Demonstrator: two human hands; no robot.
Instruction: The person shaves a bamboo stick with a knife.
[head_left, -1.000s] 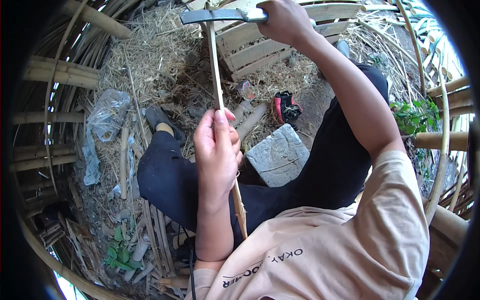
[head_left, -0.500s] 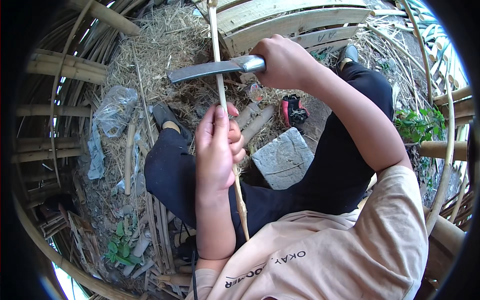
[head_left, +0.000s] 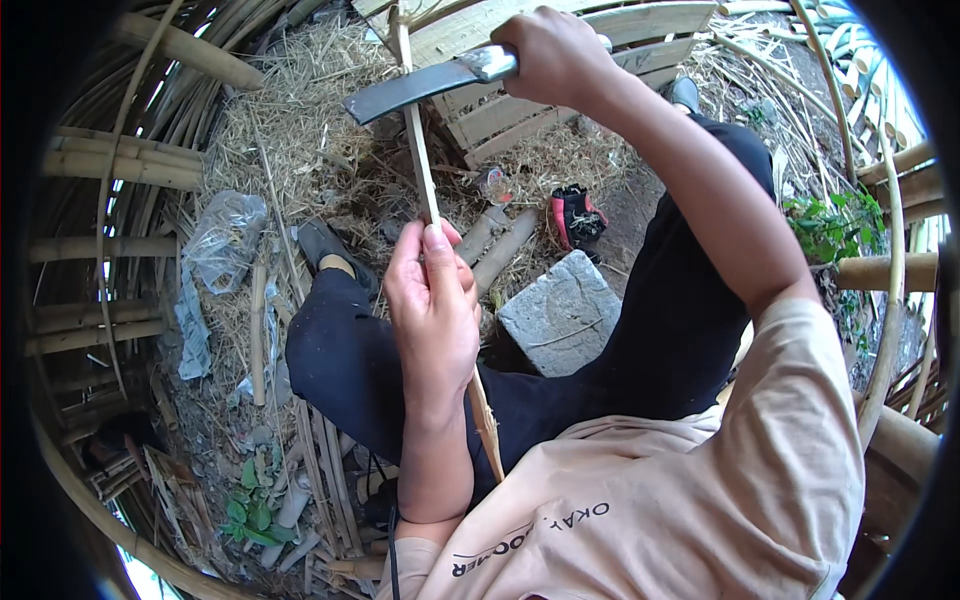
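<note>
My left hand (head_left: 435, 300) is closed around a long, pale bamboo strip (head_left: 420, 165), thumb lying along it. The strip runs from beside my lap up past the wooden slats, its lower end resting near my shirt. My right hand (head_left: 560, 58), a fist, grips the handle of a machete (head_left: 415, 92) with a broad dark blade and a shiny metal collar. The blade lies across the strip near its upper end, well above my left hand. Whether its edge bites into the strip cannot be made out.
Between my legs sits a grey stone block (head_left: 562, 312). Beyond it lie a red and black object (head_left: 577, 220) and short bamboo pieces (head_left: 503, 248). A clear plastic bag (head_left: 228, 240) rests on straw at left. Wooden slats (head_left: 530, 130) stand ahead; bamboo poles (head_left: 900, 270) edge the right.
The machete has moved up and away from me along the strip, my right hand with it. My left hand has shifted slightly lower, and the view has tilted a little.
</note>
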